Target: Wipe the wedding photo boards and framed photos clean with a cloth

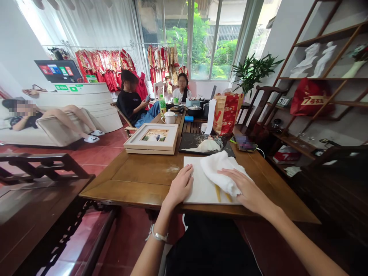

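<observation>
A white flat board (201,188) lies on the wooden table (143,172) right in front of me. My left hand (180,186) rests on the board's left edge, fingers stretched flat. My right hand (247,189) lies palm down on a crumpled white cloth (220,168) that sits on the board, fingers spread. Two thin yellow strokes (221,193) show on the board below the cloth.
Beyond the board lie a dark tray (195,142) with a white shell-like shape, a stack of picture frames (152,138), a phone (246,145), a red paper bag (227,113) and a teapot (169,117). Two people sit at the far end, another lies on a sofa (43,130). Shelves stand at right.
</observation>
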Tool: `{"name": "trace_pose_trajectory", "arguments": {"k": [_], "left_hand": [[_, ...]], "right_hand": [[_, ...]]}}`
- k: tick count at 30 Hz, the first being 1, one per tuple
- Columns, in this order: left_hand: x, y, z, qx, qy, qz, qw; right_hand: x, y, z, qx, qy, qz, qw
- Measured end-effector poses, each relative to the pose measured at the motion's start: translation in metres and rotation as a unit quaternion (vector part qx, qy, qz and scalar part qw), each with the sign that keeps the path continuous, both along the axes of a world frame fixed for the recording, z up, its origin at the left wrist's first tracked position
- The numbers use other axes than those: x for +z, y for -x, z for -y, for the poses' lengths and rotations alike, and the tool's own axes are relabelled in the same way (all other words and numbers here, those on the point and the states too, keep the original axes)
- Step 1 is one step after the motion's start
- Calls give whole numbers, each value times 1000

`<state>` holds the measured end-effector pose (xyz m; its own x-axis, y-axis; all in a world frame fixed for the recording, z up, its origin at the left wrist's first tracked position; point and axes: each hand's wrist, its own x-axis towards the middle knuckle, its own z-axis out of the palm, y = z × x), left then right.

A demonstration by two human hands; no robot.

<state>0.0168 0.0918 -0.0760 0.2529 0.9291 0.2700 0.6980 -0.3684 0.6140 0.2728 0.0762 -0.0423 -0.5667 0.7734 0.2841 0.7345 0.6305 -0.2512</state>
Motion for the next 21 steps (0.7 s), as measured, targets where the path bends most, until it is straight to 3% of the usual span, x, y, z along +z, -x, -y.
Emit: {"name": "trace_pose_trajectory", "arguments": {"k": [5,10,14,21], "left_hand": [[2,-1,-3,4,27,11,1000],[-2,-2,-5,15,27,22,999],[-3,-3,-3,13,-3,3,1000],[-1,-3,-2,13,-10,-3,1000]], "right_hand": [[-4,-27,5,-113,-100,30,988],[-2,-36,10,-127,-161,108,973],[-9,-34,4,-134,-140,136,972],[-22,-27,-49,-131,-74,95,984]]}}
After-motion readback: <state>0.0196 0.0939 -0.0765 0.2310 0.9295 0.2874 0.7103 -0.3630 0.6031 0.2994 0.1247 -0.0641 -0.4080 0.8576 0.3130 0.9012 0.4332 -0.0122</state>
